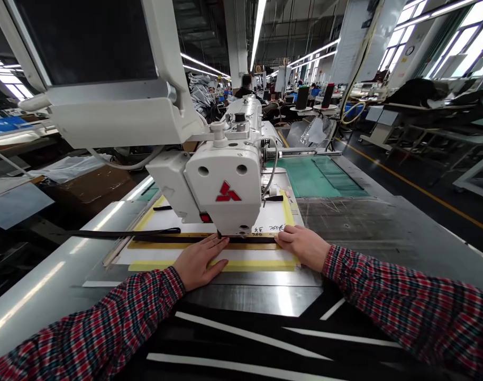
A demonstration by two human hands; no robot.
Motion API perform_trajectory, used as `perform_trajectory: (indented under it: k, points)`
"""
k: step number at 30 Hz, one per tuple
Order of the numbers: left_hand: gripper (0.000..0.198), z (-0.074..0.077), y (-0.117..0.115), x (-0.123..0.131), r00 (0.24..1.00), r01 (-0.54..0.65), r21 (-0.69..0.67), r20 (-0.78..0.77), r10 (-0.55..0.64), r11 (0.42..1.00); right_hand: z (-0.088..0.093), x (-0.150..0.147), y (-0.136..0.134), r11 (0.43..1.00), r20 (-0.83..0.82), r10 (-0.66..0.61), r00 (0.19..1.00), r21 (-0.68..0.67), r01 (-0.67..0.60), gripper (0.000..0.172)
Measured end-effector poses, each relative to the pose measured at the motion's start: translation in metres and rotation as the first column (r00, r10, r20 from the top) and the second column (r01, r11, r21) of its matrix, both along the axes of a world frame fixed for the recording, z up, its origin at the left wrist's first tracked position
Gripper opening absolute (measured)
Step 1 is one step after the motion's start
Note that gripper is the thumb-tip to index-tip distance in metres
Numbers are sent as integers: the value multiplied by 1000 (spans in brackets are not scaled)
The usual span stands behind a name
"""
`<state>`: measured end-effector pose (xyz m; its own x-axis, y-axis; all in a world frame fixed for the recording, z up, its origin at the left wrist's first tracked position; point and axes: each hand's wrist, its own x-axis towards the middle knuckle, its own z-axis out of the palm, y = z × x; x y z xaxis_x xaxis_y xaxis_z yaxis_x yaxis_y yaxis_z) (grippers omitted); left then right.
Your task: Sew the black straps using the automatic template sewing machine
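A narrow black fabric strip lies straight across a white template edged with yellow tape, just under the head of a white sewing machine. My left hand rests flat on the strip near the needle area, fingers stretched out and thumb apart. At the strip's right end, my right hand has its fingers curled down and pinching the strip against the template. Handwritten marks show on the template by the right fingers. Another black strap extends leftward beyond the template's edge.
Black fabric pieces with white strips lie at the near edge, below my forearms. A dark screen overhangs the upper left. Thread cones stand behind the green panel. A cardboard box sits at left.
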<state>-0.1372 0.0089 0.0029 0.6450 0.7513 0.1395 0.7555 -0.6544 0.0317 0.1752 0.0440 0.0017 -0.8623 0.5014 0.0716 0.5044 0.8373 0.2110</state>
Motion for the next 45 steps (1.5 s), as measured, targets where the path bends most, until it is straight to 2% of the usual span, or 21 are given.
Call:
perform_trajectory:
  k: [10, 17, 28, 32, 36, 38, 40, 43, 45]
  points:
    - [46, 3, 0, -27, 998, 54, 13, 15, -54, 998, 0, -29, -1, 999, -13, -37, 999, 28, 38, 16]
    - [48, 4, 0, -47, 999, 47, -19, 26, -46, 999, 3, -49, -2, 998, -21, -36, 999, 45, 37, 14]
    - [49, 6, -2, -74, 999, 29, -42, 25, -28, 999, -4, -75, -3, 999, -113, -44, 993, 6, 45, 21]
    - [48, 6, -2, -75, 999, 32, -40, 23, -31, 999, -11, -75, -7, 995, -242, -89, 966, -59, 77, 27]
    - [47, 6, -3, -75, 999, 37, -40, 36, -36, 999, -18, -68, -13, 973, -497, -172, 850, -220, 69, 42]
    - [47, 5, -2, -81, 998, -17, 4, 65, 17, 1000, -17, -58, -11, 951, -591, -232, 773, -304, 53, 44]
    - [50, 4, 1, -93, 985, -153, 108, 95, 143, 982, -13, -43, -5, 917, -616, -302, 728, -396, 44, 48]
    - [59, 3, 4, -116, 929, -369, 265, 80, 361, 891, 0, -14, 7, 856, -548, -397, 736, -510, 82, 47]
    - [61, 4, 4, -128, 893, -437, 321, 47, 447, 840, 12, 1, 8, 855, -486, -417, 768, -497, 150, 43]
